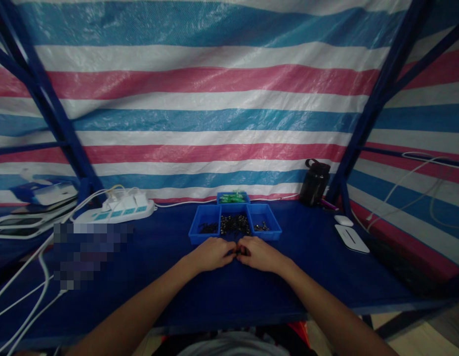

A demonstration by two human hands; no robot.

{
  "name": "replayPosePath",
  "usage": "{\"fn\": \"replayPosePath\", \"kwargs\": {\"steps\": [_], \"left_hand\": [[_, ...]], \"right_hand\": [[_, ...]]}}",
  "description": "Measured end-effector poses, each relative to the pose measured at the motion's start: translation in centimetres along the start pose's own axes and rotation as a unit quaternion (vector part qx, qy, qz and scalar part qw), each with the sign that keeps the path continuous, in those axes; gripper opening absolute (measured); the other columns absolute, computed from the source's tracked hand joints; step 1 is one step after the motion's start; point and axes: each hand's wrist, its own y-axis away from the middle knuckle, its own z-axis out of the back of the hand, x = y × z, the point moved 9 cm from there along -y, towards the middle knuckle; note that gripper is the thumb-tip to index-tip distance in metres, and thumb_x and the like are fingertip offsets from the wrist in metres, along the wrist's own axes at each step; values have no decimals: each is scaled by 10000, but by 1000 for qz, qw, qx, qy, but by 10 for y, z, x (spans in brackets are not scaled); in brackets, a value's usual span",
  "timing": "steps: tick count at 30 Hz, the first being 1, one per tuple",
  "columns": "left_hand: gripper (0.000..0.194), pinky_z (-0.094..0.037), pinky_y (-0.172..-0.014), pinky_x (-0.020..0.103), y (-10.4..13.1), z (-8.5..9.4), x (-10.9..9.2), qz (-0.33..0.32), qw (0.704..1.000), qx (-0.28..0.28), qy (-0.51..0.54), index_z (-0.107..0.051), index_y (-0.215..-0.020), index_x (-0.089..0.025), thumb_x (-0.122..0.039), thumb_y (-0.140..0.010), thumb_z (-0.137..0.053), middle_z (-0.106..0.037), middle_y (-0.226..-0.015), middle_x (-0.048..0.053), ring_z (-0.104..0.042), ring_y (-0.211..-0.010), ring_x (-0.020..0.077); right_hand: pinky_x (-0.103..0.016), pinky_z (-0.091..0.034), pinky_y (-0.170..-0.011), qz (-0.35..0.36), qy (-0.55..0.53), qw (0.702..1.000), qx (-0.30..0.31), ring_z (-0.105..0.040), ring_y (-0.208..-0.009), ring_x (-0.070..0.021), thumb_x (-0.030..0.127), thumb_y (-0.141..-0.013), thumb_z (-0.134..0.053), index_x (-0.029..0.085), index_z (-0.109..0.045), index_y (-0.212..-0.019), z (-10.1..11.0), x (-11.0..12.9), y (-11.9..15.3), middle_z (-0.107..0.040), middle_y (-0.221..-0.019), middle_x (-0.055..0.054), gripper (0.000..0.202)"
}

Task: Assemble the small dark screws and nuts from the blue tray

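My left hand (215,254) and my right hand (258,253) meet just in front of the blue bins, fingertips pinched close together. Something small and dark sits between the fingers, mostly hidden, and I cannot make out what it is. Directly beyond them is the middle blue bin, full of small dark and shiny metal parts (235,224). To its left, a blue bin (195,230) holds some small black pieces (209,228). The right-hand blue bin (269,218) contains a few small silvery parts (262,226).
Behind stands another blue bin with green pieces (232,198). A white power strip (118,213) with cables and a stack of devices (36,217) lie left. A black bottle (315,183), a white case (343,220) and a flat white object (351,238) stand right on the blue table (307,277).
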Motion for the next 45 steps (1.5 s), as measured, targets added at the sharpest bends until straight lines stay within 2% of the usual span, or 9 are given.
{"fn": "replayPosePath", "kwargs": {"steps": [5,17,24,28,31,39,45], "left_hand": [[134,-400,-599,220,0,-1,1,-5,1000,-3,7,-588,-903,-198,-268,-879,-476,-658,-777,18,-627,-718,173],[139,-405,-595,226,0,0,2,4,1000,-5,4,-591,-909,-195,-276,-878,-483,-664,-779,22,-635,-726,182],[162,-412,-615,223,-1,2,1,0,1000,-11,2,-598,-891,-190,-258,-901,-451,-670,-802,29,-643,-758,181],[175,-413,-613,217,-1,5,-1,-2,1000,-15,-6,-591,-884,-184,-259,-913,-436,-667,-794,29,-640,-745,176],[184,-413,-611,217,0,6,-3,-7,1000,-19,-7,-586,-891,-187,-263,-923,-421,-667,-800,27,-640,-744,174],[158,-411,-596,211,1,10,-9,-22,999,-20,-16,-563,-864,-188,-240,-916,-423,-655,-772,17,-635,-712,162],[152,-400,-580,215,1,10,-9,-22,999,-25,-21,-553,-856,-188,-240,-915,-423,-651,-763,16,-631,-695,161]], "right_hand": [[-214,-353,-620,-5,-33,999,15,-528,-674,-126,89,-730,-543,160,-595,-803,-1,-3,0,-595,-725,-5,114],[-208,-351,-601,10,-43,999,0,-519,-662,-121,139,-782,-545,156,-582,-797,4,1,0,-571,-716,-2,43],[-209,-369,-590,7,-64,998,4,-541,-636,-120,164,-823,-528,156,-592,-853,3,1,0,-597,-708,-5,71],[-232,-374,-627,18,-40,999,9,-569,-700,-146,268,-871,-519,155,-603,-840,2,3,0,-632,-768,-35,144],[-244,-378,-678,37,-20,999,12,-581,-756,-157,254,-902,-471,154,-605,-815,2,6,-1,-649,-818,-53,189],[-220,-332,-572,8,-41,999,26,-559,-648,-132,184,-839,-505,153,-558,-781,0,0,0,-618,-716,-21,85],[-217,-310,-554,-3,-38,999,17,-547,-626,-127,161,-812,-504,159,-529,-750,1,-1,0,-597,-684,-11,67]]}}
